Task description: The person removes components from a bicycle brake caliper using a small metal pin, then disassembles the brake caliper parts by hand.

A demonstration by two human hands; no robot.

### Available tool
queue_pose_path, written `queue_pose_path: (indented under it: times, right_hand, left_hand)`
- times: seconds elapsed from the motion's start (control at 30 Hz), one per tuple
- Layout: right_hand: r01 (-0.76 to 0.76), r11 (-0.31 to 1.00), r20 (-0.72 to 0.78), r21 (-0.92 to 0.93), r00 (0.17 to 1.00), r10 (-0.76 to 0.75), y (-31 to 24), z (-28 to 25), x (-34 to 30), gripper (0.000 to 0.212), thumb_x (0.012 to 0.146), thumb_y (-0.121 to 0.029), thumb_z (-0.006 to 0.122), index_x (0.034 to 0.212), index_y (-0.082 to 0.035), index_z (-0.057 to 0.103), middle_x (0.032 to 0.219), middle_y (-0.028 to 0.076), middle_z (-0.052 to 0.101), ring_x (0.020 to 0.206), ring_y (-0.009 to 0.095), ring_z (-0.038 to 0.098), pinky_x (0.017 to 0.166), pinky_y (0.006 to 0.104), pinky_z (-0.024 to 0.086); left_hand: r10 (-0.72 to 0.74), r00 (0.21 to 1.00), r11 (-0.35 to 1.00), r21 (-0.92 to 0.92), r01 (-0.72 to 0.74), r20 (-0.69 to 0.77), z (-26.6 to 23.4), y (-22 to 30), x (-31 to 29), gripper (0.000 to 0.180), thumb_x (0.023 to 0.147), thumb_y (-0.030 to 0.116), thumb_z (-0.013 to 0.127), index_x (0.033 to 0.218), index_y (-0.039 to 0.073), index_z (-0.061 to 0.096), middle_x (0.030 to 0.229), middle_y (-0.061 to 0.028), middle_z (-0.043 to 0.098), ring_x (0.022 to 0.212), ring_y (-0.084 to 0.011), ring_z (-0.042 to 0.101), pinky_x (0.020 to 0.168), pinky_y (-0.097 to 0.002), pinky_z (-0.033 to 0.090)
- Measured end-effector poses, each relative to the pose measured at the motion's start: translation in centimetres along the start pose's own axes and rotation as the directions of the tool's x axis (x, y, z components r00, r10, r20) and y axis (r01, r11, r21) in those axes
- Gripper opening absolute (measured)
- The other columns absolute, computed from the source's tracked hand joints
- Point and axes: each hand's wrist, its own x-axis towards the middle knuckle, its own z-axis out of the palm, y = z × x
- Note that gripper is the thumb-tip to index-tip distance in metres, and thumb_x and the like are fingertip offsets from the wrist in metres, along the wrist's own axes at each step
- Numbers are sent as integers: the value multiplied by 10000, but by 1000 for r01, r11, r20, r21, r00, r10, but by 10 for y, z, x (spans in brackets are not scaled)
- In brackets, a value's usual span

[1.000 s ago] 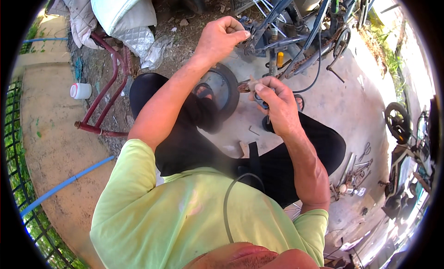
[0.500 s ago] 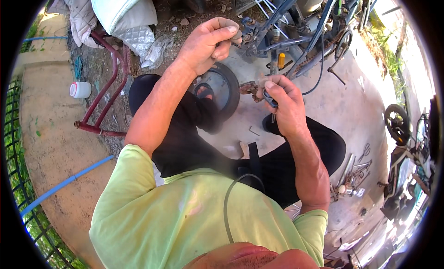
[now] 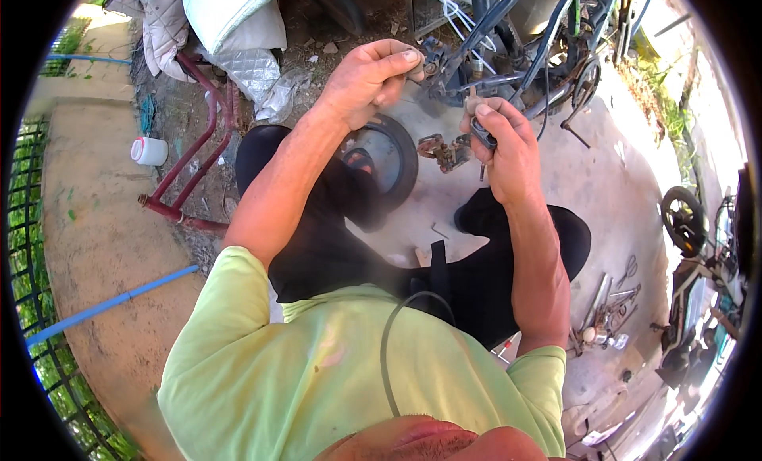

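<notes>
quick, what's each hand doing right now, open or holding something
Left hand: closed, thumb and fingers pinched together; what it holds, if anything, cannot be told.
Right hand: closed, holding a small dark grey object.

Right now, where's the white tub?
Head view, left side: the white tub is just left of the red metal frame, above the blue pipe in the picture and well left of the left hand.

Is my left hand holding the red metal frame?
No, your left hand is beside the dark bicycle frame, clearly apart from the red metal frame.
</notes>
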Motion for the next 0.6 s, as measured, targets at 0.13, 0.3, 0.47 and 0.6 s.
queue_pose_path:
  times: [0.13, 0.3, 0.47, 0.6]
  right_hand:
    - [-26, 998, 91, 52, 996, 22, -9, -5, -4, 200, 984, -229, 586, 1044, -53, 661, 914, 39, 659, 681, 55, 465, 580, 202, 338]
    - [-83, 962, 200, 261, 979, 30, 1, -24, 0, 184, 981, -207, 590, 1031, -34, 628, 892, 70, 646, 569, 72, 414, 482, 225, 265]
    - [-1, 980, 225, 198, 973, -45, -1, -30, -12, 145, 985, -194, 595, 1023, -60, 633, 904, 52, 645, 577, 64, 423, 502, 214, 281]
    - [24, 990, 213, 140, 976, -53, -6, -30, -17, 134, 985, -186, 593, 1020, -66, 644, 912, 47, 649, 643, 70, 479, 546, 208, 330]
  left_hand:
    - [-19, 1000, 1000, 7, 19, -6, 22, 1, -18, 175, 1019, 214, 619, 989, 47, 665, 811, -48, 675, 435, -51, 399, 450, -230, 344]
    - [31, 998, 995, 99, -26, -59, 63, 26, -41, 154, 1020, 195, 618, 993, 49, 660, 782, -47, 662, 444, -56, 418, 442, -221, 335]
    - [80, 997, 981, 176, -77, -15, 76, 18, -41, 147, 1015, 180, 624, 1037, 39, 658, 794, -58, 670, 456, -49, 433, 438, -208, 339]
    - [42, 999, 984, 172, -44, 18, 78, -1, -31, 146, 1021, 178, 610, 1041, 39, 650, 786, -46, 658, 459, -47, 432, 427, -207, 333]
